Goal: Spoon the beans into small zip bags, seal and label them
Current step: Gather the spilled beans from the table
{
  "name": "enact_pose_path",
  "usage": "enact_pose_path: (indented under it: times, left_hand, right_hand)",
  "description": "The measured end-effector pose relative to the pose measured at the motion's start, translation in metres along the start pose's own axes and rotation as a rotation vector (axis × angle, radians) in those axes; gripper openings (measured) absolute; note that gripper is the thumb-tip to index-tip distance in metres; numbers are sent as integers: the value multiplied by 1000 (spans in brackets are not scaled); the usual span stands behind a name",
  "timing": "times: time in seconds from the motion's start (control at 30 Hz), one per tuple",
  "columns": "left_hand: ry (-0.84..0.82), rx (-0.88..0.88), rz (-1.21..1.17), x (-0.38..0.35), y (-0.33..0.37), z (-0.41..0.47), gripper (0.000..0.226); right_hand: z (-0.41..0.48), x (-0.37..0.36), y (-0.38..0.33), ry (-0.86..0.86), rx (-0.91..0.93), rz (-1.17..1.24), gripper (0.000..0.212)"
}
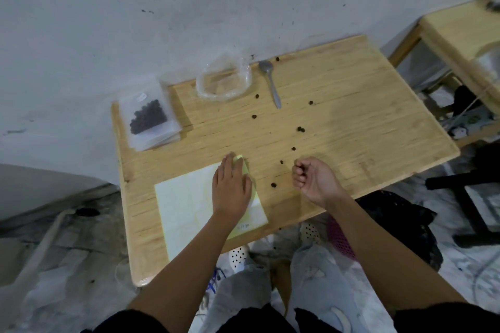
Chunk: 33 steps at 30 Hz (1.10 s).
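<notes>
1. Step, my read: gathering the stray dark brown beans (273, 184) off the light wooden table (351, 116). Best to sweep them together, not flick.
2. L hand (231, 186) flat, fingers straight, pressing on pale yellow paper sheet (186, 197).
3. R hand (311, 178) clenched; can't tell if it holds anything.
4. Beans trail from just beside R knuckles back toward grey metal spoon (271, 84).
5. Filled clear zip bag (148, 116) in far L corner, well apart from both hands.
</notes>
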<state>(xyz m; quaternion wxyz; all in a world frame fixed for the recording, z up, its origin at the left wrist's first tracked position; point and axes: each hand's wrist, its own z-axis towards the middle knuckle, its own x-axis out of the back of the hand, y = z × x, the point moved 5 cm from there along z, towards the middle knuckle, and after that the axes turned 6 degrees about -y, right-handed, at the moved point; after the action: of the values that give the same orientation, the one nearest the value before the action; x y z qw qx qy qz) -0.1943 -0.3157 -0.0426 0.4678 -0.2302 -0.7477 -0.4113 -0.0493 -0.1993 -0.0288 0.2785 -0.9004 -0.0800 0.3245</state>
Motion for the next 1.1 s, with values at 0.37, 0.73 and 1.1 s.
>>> enact_pose_path:
  times: [0.37,0.73,1.1]
  left_hand:
    - [18,-67,31,-8,-6,-9,67]
    - [40,-83,-5,-8,-8,-15,63]
    - [67,-80,-6,-10,-10,-16,60]
  right_hand:
    - [-3,-5,-2,145,159,-1084,27]
    - [-3,-23,15,33,186,-1416,12]
    - [-2,-28,15,-24,171,-1246,13]
